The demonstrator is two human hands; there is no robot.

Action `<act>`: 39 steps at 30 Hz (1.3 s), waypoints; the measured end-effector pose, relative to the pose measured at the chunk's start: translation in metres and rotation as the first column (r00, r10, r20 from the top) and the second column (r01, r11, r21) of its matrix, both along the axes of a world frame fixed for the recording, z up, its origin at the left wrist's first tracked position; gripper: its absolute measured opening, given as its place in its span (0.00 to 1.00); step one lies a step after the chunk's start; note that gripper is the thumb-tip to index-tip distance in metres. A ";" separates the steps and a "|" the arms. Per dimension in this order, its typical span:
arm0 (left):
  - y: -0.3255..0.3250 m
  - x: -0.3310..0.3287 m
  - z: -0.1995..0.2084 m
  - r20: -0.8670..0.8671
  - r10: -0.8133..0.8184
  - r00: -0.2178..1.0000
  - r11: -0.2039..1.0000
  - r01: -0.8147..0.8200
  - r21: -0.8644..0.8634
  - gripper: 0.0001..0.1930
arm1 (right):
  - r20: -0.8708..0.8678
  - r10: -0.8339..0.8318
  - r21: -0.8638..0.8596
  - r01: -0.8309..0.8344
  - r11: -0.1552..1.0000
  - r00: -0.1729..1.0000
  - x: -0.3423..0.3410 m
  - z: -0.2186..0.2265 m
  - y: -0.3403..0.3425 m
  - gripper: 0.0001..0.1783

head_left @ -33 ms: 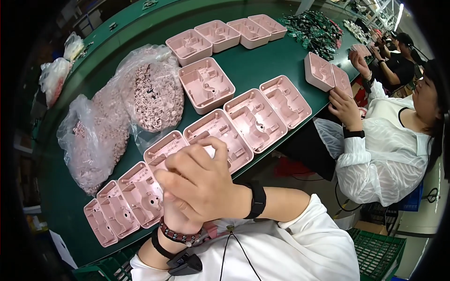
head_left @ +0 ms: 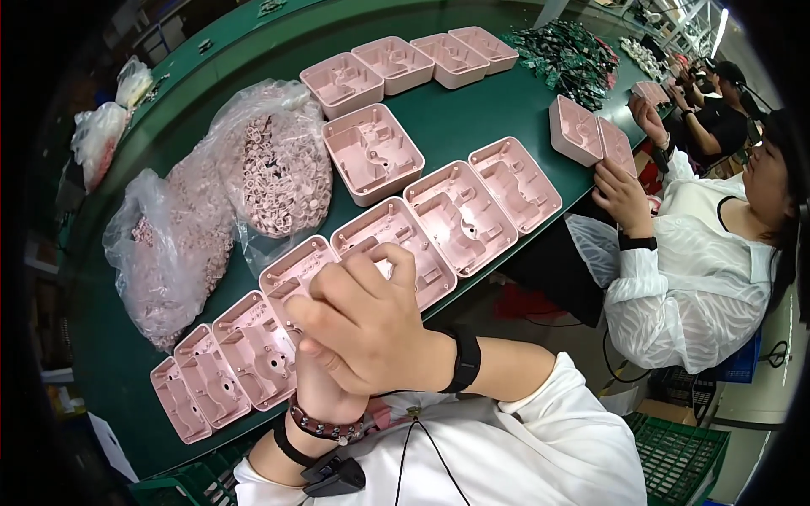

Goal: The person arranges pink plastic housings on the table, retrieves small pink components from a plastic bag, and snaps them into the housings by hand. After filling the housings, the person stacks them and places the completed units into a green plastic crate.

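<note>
My right hand (head_left: 369,325), with a black band on its wrist, lies over my left hand (head_left: 322,390) above a row of pink plastic housings. Its fingers are curled in, and anything they hold is hidden. Only the wrist and heel of my left hand show; its fingers are out of sight behind the right. A beaded bracelet and a black strap circle the left wrist. Under the hands, a pink housing (head_left: 434,268) is partly covered. Beside it to the left stands another open housing (head_left: 278,274) with posts and ribs inside.
Clear bags of small pink parts (head_left: 283,181) lie beyond the row. More pink housings (head_left: 371,156) stand farther back. A heap of green circuit boards with wires (head_left: 565,63) lies at far right. A co-worker in a white shirt (head_left: 675,270) handles housings on the right.
My right hand's fingers have shifted slightly to the right and lifted a little over the left hand. The housings and bags have stayed in place.
</note>
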State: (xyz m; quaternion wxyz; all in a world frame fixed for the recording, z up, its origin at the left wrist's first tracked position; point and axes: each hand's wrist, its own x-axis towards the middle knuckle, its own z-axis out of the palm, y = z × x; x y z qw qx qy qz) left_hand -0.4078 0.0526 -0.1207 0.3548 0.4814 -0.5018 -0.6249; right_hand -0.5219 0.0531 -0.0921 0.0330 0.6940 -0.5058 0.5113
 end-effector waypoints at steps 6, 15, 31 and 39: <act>-0.008 -0.012 0.021 -0.541 0.109 0.834 0.751 0.288 0.595 0.22 | 0.057 0.004 0.147 -0.013 0.989 0.998 -0.007 -0.020 -0.008 0.08; -0.002 -0.011 0.010 -0.530 0.137 0.837 0.828 0.197 0.525 0.21 | -0.024 -0.046 0.146 0.049 0.988 0.999 0.001 -0.021 -0.003 0.07; -0.035 0.023 -0.013 -0.968 0.074 0.240 0.622 0.747 0.233 0.17 | 0.359 -0.158 0.076 0.140 0.987 0.920 -0.098 0.008 -0.007 0.15; -0.038 0.071 0.012 -0.460 -0.690 0.559 0.492 0.828 0.269 0.20 | 0.328 -0.483 0.537 0.261 0.802 0.811 -0.232 -0.075 0.031 0.15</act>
